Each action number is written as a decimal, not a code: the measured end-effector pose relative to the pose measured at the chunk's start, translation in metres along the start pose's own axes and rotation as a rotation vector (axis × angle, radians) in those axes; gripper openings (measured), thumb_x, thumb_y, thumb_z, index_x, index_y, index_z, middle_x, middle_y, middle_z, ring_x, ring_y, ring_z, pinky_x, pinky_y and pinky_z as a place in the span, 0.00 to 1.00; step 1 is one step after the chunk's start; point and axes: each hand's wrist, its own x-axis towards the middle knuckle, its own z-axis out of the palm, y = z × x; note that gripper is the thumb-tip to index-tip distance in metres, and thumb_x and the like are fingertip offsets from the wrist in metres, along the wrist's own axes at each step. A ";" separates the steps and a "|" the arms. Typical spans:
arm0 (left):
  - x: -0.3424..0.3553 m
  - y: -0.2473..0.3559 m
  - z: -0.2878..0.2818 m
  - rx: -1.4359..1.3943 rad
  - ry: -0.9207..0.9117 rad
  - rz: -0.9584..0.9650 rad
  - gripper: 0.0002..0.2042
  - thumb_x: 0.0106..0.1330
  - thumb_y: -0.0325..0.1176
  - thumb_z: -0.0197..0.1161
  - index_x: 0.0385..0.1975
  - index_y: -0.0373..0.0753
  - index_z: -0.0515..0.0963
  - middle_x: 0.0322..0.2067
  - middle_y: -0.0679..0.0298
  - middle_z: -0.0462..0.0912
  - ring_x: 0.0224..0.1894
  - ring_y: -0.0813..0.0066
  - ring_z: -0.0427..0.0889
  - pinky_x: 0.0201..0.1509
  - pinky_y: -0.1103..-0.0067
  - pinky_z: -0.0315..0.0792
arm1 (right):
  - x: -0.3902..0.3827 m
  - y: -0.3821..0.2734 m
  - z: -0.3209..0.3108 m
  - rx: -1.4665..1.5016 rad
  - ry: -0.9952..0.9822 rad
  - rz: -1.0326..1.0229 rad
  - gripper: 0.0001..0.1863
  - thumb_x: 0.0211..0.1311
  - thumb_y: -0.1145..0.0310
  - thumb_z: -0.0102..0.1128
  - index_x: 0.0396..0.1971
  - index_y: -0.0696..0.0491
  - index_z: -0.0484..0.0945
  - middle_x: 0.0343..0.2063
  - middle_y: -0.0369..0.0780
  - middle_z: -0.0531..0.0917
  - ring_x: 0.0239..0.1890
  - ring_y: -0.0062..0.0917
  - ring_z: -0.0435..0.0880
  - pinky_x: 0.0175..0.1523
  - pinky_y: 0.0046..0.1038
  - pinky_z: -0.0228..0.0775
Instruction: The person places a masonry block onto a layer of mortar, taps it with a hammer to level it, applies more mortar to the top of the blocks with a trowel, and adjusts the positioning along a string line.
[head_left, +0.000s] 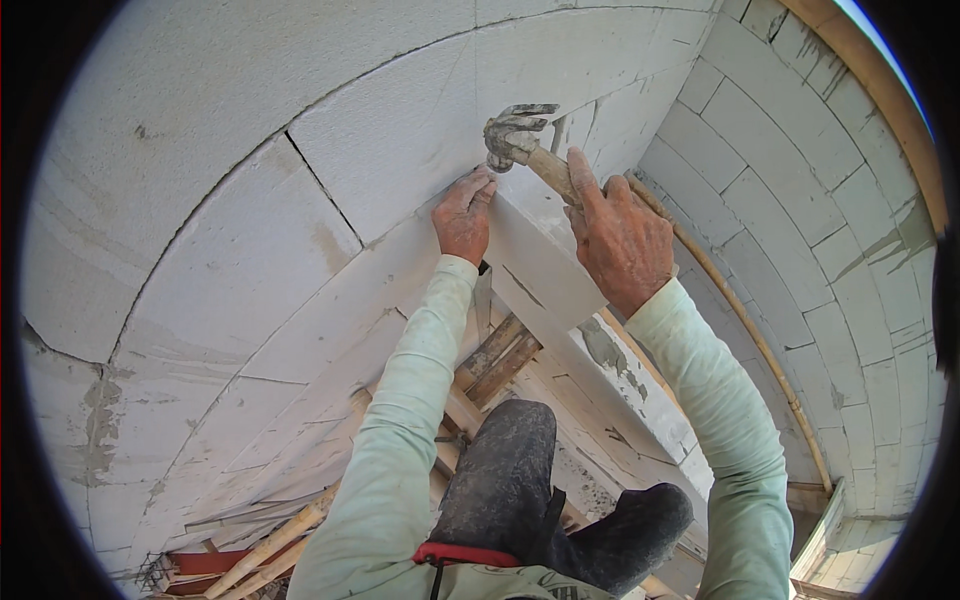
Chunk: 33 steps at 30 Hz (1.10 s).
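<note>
A claw hammer (548,165) angles up toward the block wall, gripped by my right hand (625,240) with the index finger extended along the handle. Its grey, dusty head is just above my left hand (463,215), whose closed fingertips rest at the wall beside the upper end of a pale block (540,250). Whatever those fingertips may hold is too small and hidden to name. The large white blocks (330,170) behind have dark joints and grey mortar smears.
A second block wall (830,280) stands at right with a long bamboo pole (750,330) along it and a wooden beam (897,90) above. Below are timber pieces (500,360), bamboo poles (275,545) and my legs (500,470) in dark trousers.
</note>
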 end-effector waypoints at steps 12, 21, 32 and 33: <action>0.003 0.028 -0.002 -0.061 -0.025 -0.212 0.10 0.61 0.30 0.65 0.40 0.33 0.82 0.40 0.60 0.85 0.44 0.76 0.80 0.54 0.80 0.70 | -0.021 0.031 0.010 0.060 -0.202 0.166 0.31 0.57 0.66 0.59 0.62 0.53 0.61 0.32 0.47 0.79 0.30 0.39 0.83 0.33 0.38 0.75; -0.007 0.023 0.004 -0.145 0.061 -0.260 0.12 0.62 0.35 0.65 0.41 0.35 0.83 0.41 0.62 0.84 0.46 0.76 0.79 0.56 0.79 0.68 | -0.018 0.031 0.011 0.017 -0.170 0.111 0.33 0.56 0.67 0.61 0.62 0.51 0.61 0.33 0.45 0.79 0.29 0.36 0.83 0.30 0.37 0.75; -0.013 0.003 0.005 -0.187 0.132 -0.210 0.11 0.60 0.33 0.67 0.36 0.32 0.82 0.36 0.63 0.84 0.40 0.77 0.79 0.50 0.81 0.70 | 0.013 0.003 0.004 -0.143 0.139 -0.290 0.33 0.55 0.75 0.57 0.63 0.49 0.63 0.25 0.38 0.72 0.25 0.26 0.79 0.25 0.29 0.75; -0.014 0.003 0.007 -0.192 0.141 -0.211 0.11 0.60 0.33 0.67 0.36 0.32 0.82 0.36 0.63 0.84 0.40 0.77 0.79 0.50 0.81 0.70 | 0.014 0.004 0.010 -0.163 0.130 -0.311 0.33 0.54 0.75 0.57 0.63 0.49 0.63 0.25 0.38 0.72 0.25 0.26 0.79 0.25 0.29 0.75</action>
